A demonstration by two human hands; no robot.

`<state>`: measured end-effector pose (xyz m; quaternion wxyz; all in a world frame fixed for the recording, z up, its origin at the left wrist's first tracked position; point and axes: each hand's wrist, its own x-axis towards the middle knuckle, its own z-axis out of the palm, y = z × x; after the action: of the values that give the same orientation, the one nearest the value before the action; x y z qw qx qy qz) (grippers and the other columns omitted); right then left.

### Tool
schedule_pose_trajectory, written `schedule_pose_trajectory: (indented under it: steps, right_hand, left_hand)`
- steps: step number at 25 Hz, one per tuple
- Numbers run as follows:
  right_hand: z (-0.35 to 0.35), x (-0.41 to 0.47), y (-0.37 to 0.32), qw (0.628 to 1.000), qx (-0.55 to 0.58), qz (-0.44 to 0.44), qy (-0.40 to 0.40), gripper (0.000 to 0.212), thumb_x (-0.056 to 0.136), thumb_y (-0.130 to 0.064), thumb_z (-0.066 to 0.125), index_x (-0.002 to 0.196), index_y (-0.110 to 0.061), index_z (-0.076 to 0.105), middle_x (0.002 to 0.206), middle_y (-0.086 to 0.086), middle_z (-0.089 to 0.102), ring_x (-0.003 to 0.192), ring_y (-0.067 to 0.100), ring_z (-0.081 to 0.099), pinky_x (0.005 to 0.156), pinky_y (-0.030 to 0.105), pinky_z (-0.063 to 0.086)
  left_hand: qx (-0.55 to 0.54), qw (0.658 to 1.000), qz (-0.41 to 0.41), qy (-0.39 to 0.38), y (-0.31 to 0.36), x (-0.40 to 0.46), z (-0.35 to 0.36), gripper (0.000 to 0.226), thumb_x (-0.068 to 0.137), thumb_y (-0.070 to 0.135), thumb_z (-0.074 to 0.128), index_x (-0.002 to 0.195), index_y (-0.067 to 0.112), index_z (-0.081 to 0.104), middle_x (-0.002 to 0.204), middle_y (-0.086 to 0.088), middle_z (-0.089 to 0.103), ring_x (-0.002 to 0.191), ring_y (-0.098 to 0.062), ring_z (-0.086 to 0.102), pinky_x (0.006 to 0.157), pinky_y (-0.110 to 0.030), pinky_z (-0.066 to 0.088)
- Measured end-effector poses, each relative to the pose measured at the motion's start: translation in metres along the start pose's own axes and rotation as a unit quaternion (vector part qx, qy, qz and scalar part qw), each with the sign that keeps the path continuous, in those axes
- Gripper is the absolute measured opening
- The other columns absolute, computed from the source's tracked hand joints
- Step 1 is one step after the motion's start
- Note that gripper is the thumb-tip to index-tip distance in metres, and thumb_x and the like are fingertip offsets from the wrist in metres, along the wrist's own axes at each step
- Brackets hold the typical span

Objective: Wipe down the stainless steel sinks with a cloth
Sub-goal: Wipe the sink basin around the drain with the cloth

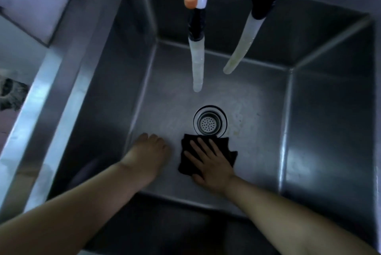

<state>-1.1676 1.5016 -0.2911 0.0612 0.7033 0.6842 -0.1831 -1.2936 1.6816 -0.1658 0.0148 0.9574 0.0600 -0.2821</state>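
The right hand (pixel 210 162) is pressed flat, fingers spread, on the dark cloth (pixel 186 164) on the sink (pixel 257 147) floor below the drain (pixel 210 123), left hand (pixel 147 152) loosely curled, holding nothing; the cloth is judged soft, best pressed centrally.

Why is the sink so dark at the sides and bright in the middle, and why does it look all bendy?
Head view: light falls on the sink floor around the drain, while the walls stay in shadow; glare streaks the left rim; the wide lens bends straight edges; the hoses near the top look blurry.
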Motion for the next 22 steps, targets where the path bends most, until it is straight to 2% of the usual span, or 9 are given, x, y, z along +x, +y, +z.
schedule_pose_trajectory:
  steps: [1,3,7,10,13,15,18,20,22]
  right_hand:
    - [-0.004,0.017,0.0,1.0,0.001,0.01,0.016,0.072,0.079,-0.052,0.04,0.144,-0.022,0.035,0.153,0.008,0.028,0.142,0.03,0.02,0.113,0.05,0.01]
    - [-0.009,0.05,0.007,0.999,0.006,0.046,0.027,0.07,0.082,-0.049,0.035,0.146,-0.02,0.033,0.153,0.009,0.029,0.143,0.029,0.021,0.114,0.049,0.009]
    - [-0.027,0.096,0.035,0.987,0.022,0.138,0.074,0.068,0.088,-0.044,0.023,0.15,-0.017,0.021,0.158,0.011,0.017,0.146,0.028,0.009,0.118,0.042,-0.004]
    - [-0.036,0.1,0.067,0.973,0.006,0.218,0.079,0.066,0.094,-0.041,0.028,0.152,-0.018,0.005,0.16,0.007,0.001,0.146,0.026,-0.005,0.118,0.043,-0.009]
    - [-0.029,0.074,0.092,0.953,0.017,0.281,0.108,0.069,0.091,-0.038,0.037,0.151,-0.017,0.013,0.159,0.008,0.009,0.147,0.027,0.002,0.118,0.044,-0.003]
    - [-0.02,0.048,0.095,0.945,0.03,0.305,0.118,0.068,0.089,-0.039,0.032,0.151,-0.015,0.016,0.159,0.009,0.012,0.146,0.027,0.005,0.118,0.046,0.001]
    - [-0.008,0.014,0.072,0.926,0.034,0.353,0.126,0.068,0.09,-0.041,0.029,0.149,-0.01,0.022,0.156,0.016,0.019,0.145,0.031,0.011,0.117,0.048,0.005]
    - [-0.002,0.01,0.051,0.915,0.038,0.379,0.136,0.068,0.088,-0.042,0.034,0.145,-0.003,0.033,0.15,0.021,0.031,0.141,0.035,0.019,0.116,0.049,0.007]
    - [-0.002,0.024,0.037,0.917,0.047,0.366,0.151,0.067,0.086,-0.041,0.038,0.137,0.001,0.044,0.138,0.021,0.046,0.134,0.034,0.028,0.115,0.05,0.01]
  left_hand:
    - [-0.021,0.997,-0.048,-0.055,0.01,0.009,0.012,0.036,0.089,0.016,0.048,0.124,0.012,0.051,0.125,-0.011,0.052,0.114,-0.027,0.049,0.096,-0.035,0.035]
    - [-0.04,0.986,-0.115,-0.111,0.022,0.026,0.026,0.043,0.095,0.012,0.034,0.138,0.009,0.035,0.14,-0.011,0.039,0.125,-0.028,0.04,0.102,-0.038,0.03]
    - [-0.034,0.974,-0.163,-0.155,0.032,0.051,0.043,0.074,0.093,0.022,0.049,0.148,0.001,0.004,0.155,-0.022,0.007,0.142,-0.036,0.013,0.113,-0.05,0.02]
    - [-0.026,0.974,-0.168,-0.149,0.042,0.065,0.045,0.082,0.093,0.022,0.051,0.147,-0.004,-0.004,0.154,-0.029,-0.002,0.143,-0.042,0.005,0.114,-0.054,0.013]
    - [-0.033,0.979,-0.16,-0.121,0.047,0.071,0.051,0.065,0.096,0.007,0.036,0.145,-0.01,-0.004,0.151,-0.036,-0.002,0.14,-0.049,0.007,0.115,-0.052,0.015]
    - [-0.049,0.979,-0.16,-0.119,0.048,0.071,0.055,0.064,0.095,0.003,0.034,0.144,-0.012,-0.005,0.15,-0.038,-0.003,0.14,-0.051,0.006,0.115,-0.051,0.015]
    - [-0.096,0.976,-0.17,-0.092,0.05,0.072,0.061,0.055,0.088,-0.01,0.019,0.141,-0.019,0.008,0.145,-0.044,0.008,0.136,-0.055,0.017,0.109,-0.052,0.028]
    - [-0.109,0.978,-0.17,-0.059,0.049,0.075,0.064,0.056,0.076,-0.011,0.016,0.121,-0.025,0.045,0.125,-0.049,0.041,0.112,-0.059,0.048,0.084,-0.055,0.051]
    - [-0.06,0.982,-0.171,-0.042,0.048,0.077,0.076,0.049,0.071,-0.007,0.026,0.101,-0.02,0.063,0.104,-0.044,0.059,0.089,-0.055,0.062,0.062,-0.051,0.056]
